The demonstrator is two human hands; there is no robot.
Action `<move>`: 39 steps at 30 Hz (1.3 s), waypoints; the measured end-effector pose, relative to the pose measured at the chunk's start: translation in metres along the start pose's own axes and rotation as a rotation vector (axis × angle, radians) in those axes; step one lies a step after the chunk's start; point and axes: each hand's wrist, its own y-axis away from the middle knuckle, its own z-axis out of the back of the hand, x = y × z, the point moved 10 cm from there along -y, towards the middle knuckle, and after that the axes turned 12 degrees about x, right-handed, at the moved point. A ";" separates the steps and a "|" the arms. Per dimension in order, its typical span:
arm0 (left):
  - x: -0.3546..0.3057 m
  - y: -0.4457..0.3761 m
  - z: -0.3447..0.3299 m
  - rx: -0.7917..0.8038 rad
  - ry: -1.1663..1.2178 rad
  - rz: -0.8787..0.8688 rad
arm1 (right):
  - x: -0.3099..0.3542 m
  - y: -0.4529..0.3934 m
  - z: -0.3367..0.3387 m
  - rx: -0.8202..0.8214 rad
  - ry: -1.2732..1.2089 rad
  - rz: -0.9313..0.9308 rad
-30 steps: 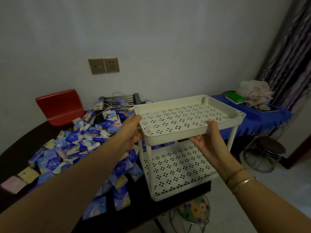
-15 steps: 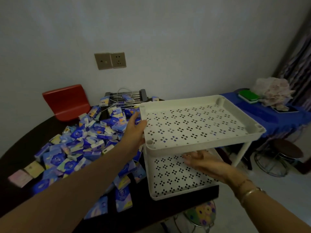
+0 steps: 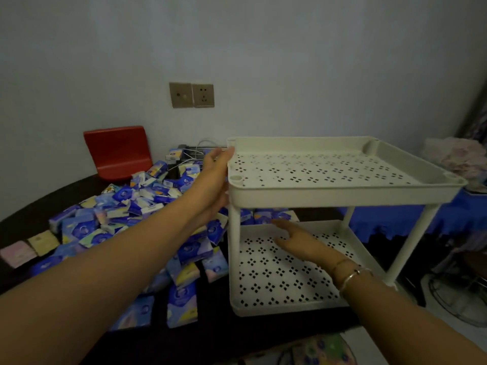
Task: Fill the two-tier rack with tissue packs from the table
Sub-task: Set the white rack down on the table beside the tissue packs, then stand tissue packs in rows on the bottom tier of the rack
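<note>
The cream two-tier rack (image 3: 340, 196) stands on the near right part of the dark table (image 3: 39, 206), both of its perforated shelves bare, the top tray raised on white corner posts over the bottom tray. The left hand (image 3: 213, 185) lies flat against the left end of the top tray, fingers straight and reaching along the rim toward its far left corner, palm pressed to the tray's side wall; it clasps nothing. The right hand (image 3: 297, 239) is inside the lower tier, hovering or resting just above the bottom tray with its fingers spread and relaxed, pointing toward the far left of that shelf and holding nothing; whether it touches the shelf cannot be told. A thin bangle (image 3: 351, 277) circles the right wrist. Just to the left of the rack, and partly behind its lower tier, a loose heap of blue tissue packs (image 3: 147, 206) covers the table, some spilling toward the near edge beside the bottom tray. Two pale flat packs (image 3: 29, 247), one pink and one yellowish, lie apart at the far left. Behind the heap a red chair back (image 3: 117, 151) leans near the wall, and a wire rack (image 3: 195, 152) sits by it. A pair of wall sockets (image 3: 191, 95) is mounted above. To the right stands a table with a blue cloth (image 3: 395, 219).
</note>
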 end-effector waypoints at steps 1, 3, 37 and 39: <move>0.004 0.002 -0.002 0.045 0.001 -0.009 | -0.001 -0.002 -0.002 -0.007 0.007 0.010; 0.014 0.010 -0.001 0.104 0.015 -0.064 | -0.007 -0.003 -0.006 -0.036 0.026 0.040; 0.177 0.055 0.013 0.128 -0.965 -0.011 | -0.021 -0.024 -0.017 -0.055 0.409 0.043; 0.170 0.059 0.011 0.124 -0.924 -0.032 | -0.005 -0.009 -0.010 -0.169 0.395 0.089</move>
